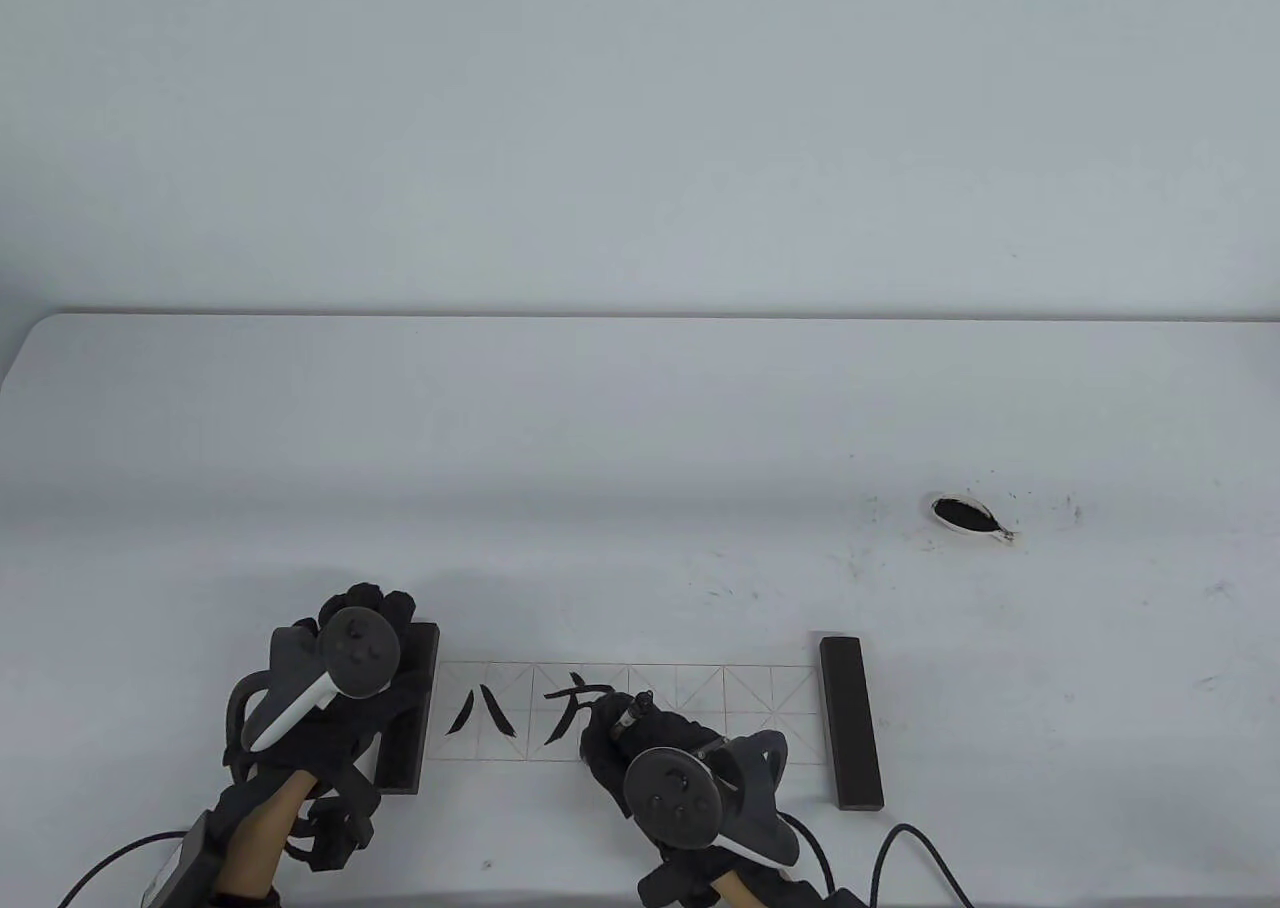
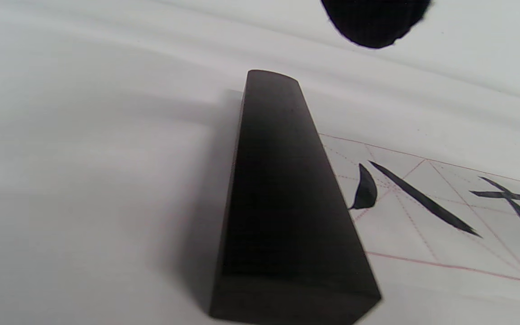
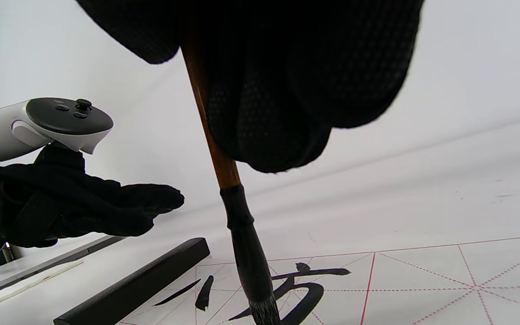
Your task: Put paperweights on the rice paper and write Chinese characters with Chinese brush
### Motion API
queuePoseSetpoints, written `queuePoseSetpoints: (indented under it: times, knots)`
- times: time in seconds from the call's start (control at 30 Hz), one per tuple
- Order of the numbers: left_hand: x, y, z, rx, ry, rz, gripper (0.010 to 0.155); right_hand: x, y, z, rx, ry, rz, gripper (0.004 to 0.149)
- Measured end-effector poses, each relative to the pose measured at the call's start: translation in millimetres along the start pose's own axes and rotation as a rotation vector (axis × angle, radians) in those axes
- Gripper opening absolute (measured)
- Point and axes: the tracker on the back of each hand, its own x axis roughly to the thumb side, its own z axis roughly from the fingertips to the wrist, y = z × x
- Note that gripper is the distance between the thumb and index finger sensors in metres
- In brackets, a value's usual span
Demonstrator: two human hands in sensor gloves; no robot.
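A strip of red-gridded rice paper (image 1: 740,713) lies near the table's front edge with two black characters (image 1: 520,713) on its left squares. A dark paperweight (image 1: 850,723) pins its right end. Another dark paperweight (image 1: 425,648) (image 2: 282,203) lies on its left end. My left hand (image 1: 365,613) hovers over that bar with its fingers (image 3: 147,203) stretched out and holding nothing. My right hand (image 1: 625,733) grips the brown-handled brush (image 3: 224,167). The inked tip (image 3: 264,311) touches the paper at the foot of the second character.
A small white ink dish (image 1: 962,514) with black ink sits at the right rear of the paper, ringed by ink specks. Glove cables (image 1: 920,848) trail off the front edge. The table's far edge (image 1: 640,316) meets a pale wall.
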Motion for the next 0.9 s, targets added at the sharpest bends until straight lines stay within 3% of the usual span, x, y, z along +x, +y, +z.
queuePoseSetpoints:
  times: [0.2,0.4,0.57,0.73,0.9]
  knots:
    - [0,1,0,0.01,-0.004,-0.001,0.084,-1,-9,0,-0.078,-0.042,-0.172,0.046]
    - [-1,1,0,0.014,-0.001,0.0,0.084,-16,-26,0,-0.113,0.014,-0.147,0.047]
    - [-2,2,0,0.023,0.004,0.003,0.084,-50,-38,6,-0.068,0.053,-0.052,0.046]
    - [-2,2,1,0.032,0.001,-0.002,0.084,-75,-35,12,-0.116,0.088,-0.086,0.045]
    - [-3,2,0,0.032,0.003,-0.006,0.084,-80,-31,12,-0.119,0.082,-0.099,0.045]
